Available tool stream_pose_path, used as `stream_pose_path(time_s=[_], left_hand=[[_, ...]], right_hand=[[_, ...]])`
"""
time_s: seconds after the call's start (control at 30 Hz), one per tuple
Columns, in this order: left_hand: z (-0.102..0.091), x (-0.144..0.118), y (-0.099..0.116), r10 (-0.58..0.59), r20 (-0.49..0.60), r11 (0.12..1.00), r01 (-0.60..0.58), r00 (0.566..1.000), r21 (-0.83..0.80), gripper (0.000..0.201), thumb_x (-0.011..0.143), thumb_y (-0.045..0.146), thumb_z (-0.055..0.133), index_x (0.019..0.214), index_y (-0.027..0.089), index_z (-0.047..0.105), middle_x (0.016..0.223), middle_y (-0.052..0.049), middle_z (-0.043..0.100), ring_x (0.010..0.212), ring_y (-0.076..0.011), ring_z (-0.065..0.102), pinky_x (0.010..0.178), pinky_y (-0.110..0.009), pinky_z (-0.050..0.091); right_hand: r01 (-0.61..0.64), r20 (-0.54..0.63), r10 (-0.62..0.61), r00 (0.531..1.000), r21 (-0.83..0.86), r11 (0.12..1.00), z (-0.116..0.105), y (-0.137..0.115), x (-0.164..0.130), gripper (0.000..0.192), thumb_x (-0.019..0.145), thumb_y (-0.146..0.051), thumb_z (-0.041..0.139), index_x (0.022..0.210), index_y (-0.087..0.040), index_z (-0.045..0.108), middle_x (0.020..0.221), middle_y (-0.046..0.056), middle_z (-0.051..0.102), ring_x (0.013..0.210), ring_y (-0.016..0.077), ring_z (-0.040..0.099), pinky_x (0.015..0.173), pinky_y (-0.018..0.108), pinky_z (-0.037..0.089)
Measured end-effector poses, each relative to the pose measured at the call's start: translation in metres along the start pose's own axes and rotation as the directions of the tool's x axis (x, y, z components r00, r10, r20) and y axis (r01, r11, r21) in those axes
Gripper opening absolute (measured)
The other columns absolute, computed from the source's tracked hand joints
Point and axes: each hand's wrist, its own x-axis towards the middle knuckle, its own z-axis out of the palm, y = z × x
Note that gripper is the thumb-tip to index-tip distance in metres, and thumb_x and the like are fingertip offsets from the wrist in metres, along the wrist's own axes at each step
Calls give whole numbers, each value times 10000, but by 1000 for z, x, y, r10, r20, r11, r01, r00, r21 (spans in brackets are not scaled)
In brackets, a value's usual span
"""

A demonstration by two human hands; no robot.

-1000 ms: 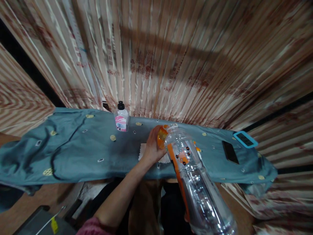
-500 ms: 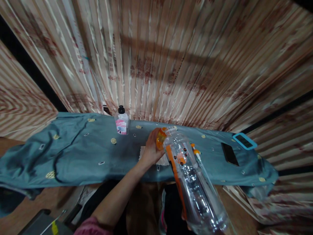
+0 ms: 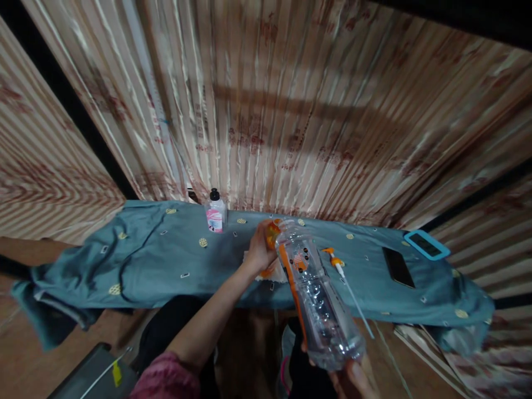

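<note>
A person at a cloth-draped worktop [image 3: 166,266] holds a large clear plastic bottle [image 3: 318,302] tilted over the near edge, neck pointing toward the far side and base toward the body; the left hand [image 3: 260,252] is curled around the orange cap [image 3: 272,234] at the bottle's mouth, fingers closed on it; the right hand [image 3: 353,377] cups the bottle's base from below at the lower edge of the view, fingers bent around the bottom, only partly in sight; an orange strip runs along the bottle's side; the bottle's neck hangs above the middle of the worktop, over a pale cloth or paper [image 3: 266,271] lying under the left hand, though whether it touches cannot be told; just right of the bottle a thin tube with an orange fitting [image 3: 338,265] lies on the blue-grey covering, reaching past the near edge; at the far edge, left of centre, a small bottle with a black top and pink label [image 3: 215,211] stands upright; toward the right end a dark phone [image 3: 398,267] lies flat, and near the far right corner sits a flat device with a blue rim [image 3: 427,245]; a striped curtain [image 3: 291,111] hangs behind the worktop; a pink sleeve [image 3: 166,379] covers the left upper arm.
</note>
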Motion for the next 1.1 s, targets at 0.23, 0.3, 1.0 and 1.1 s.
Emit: stream_pose_path(time_s=[0.23, 0.3, 1.0, 1.1], left_hand=[[-2, 3, 7, -88, 16, 996, 88, 996, 19, 477, 680, 145, 725, 1113, 196, 532, 1099, -82, 618, 1034, -255, 619, 913, -412, 512], [-3, 4, 9, -101, 27, 994, 100, 995, 36, 439, 690, 144, 716, 1088, 197, 540, 1081, -76, 614, 1024, -248, 614, 911, -403, 508], [-8, 8, 16, -127, 52, 986, 121, 991, 111, 497, 685, 224, 773, 1113, 159, 529, 1103, -113, 608, 1042, -266, 620, 950, -444, 500], [-8, 8, 16, -108, 52, 990, 103, 993, 94, 460, 693, 247, 771, 1085, 182, 538, 1054, -76, 609, 1008, -246, 619, 928, -423, 509]], right_hand=[[-47, 15, 47, 999, 42, 998, -4, 2, 5, 659, 563, -443, 892, 1096, -245, 557, 925, -26, 771, 669, 124, 712, 516, 150, 516], [-47, 24, 46, 999, 39, 998, -4, 2, 5, 633, 566, -444, 894, 1067, -252, 559, 926, -41, 773, 682, 119, 718, 519, 140, 516], [-27, 268, 12, 963, 53, 998, -28, 15, 33, 411, 740, -362, 796, 1106, -259, 641, 971, -5, 757, 725, 144, 714, 592, 207, 567], [-28, 205, 16, 979, 57, 998, -21, 12, 26, 500, 673, -405, 838, 1107, -259, 636, 950, 0, 764, 685, 142, 710, 545, 188, 549]])
